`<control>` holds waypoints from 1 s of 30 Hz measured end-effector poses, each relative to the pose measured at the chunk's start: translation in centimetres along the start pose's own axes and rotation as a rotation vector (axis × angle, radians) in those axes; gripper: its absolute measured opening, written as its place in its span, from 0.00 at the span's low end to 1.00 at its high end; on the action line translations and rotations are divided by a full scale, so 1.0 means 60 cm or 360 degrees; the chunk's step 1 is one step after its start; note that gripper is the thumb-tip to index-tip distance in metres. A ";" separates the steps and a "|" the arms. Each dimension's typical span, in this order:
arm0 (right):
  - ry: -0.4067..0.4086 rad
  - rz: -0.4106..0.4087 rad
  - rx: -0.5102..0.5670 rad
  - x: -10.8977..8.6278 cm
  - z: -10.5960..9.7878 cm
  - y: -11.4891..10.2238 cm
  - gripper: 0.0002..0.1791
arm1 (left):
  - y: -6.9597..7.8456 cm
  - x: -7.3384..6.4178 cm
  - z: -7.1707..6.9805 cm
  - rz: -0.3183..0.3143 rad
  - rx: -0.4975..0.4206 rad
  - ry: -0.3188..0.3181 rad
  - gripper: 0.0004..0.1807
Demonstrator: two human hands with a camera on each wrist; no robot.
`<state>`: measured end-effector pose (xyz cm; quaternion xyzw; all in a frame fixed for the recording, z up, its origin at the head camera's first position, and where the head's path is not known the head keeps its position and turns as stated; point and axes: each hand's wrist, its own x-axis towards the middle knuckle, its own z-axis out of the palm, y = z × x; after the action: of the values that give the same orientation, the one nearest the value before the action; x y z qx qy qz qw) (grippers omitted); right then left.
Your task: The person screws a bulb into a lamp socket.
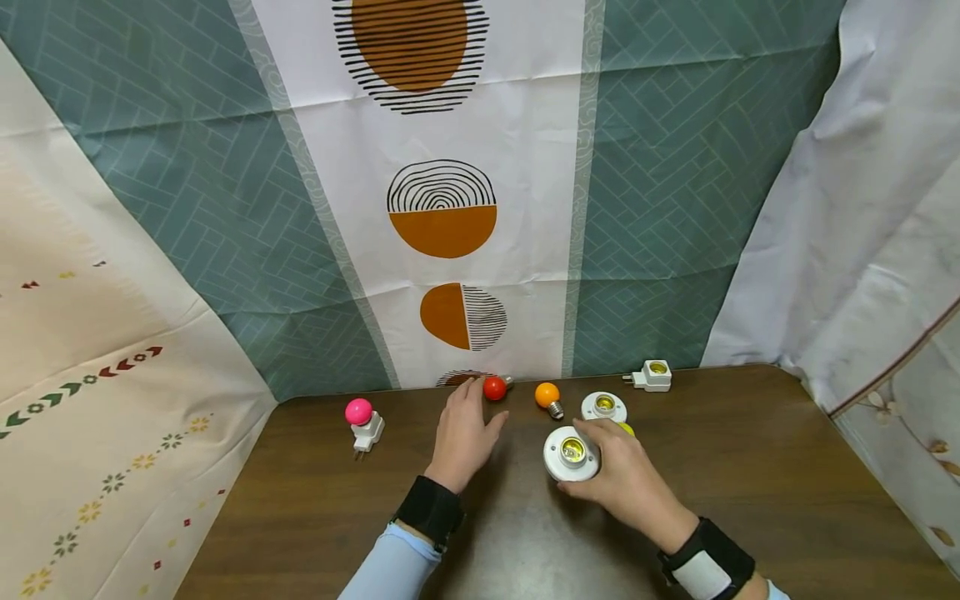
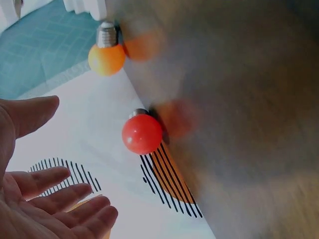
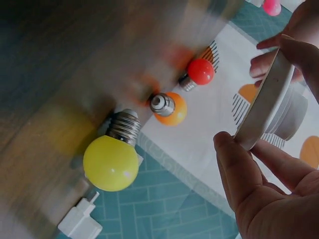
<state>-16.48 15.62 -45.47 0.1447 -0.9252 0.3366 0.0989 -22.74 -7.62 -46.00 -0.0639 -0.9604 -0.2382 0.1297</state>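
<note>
My right hand [image 1: 633,483] grips a round white lamp holder [image 1: 572,452] by its rim, thumb and fingers on opposite edges. In the right wrist view the lamp holder [image 3: 269,102] appears edge-on, raised off the table. My left hand [image 1: 463,433] has its fingers extended and holds nothing. Close to its fingertips lies a red bulb [image 1: 494,387], and the left wrist view shows a gap between that hand and the red bulb [image 2: 142,134]. An orange bulb [image 1: 547,394] lies between the two hands. Mostly hidden behind my right hand is a yellow bulb [image 3: 111,163].
Another round lamp holder [image 1: 604,406] lies just beyond my right hand. A white plug socket adapter [image 1: 652,377] rests at the back right of the brown table [image 1: 300,517]. Far left, a pink bulb [image 1: 358,411] sits in a white plug adapter [image 1: 368,432]. Patterned cloth hangs behind the table.
</note>
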 end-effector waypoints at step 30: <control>-0.0085 0.0043 0.0033 -0.006 0.015 0.000 0.42 | -0.021 0.057 0.077 -0.0049 0.0054 -0.0323 0.36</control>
<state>-16.20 15.12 -46.28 0.1420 -0.9259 0.3435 0.0681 -27.27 -6.32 -49.56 -0.0706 -0.9734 -0.2162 0.0292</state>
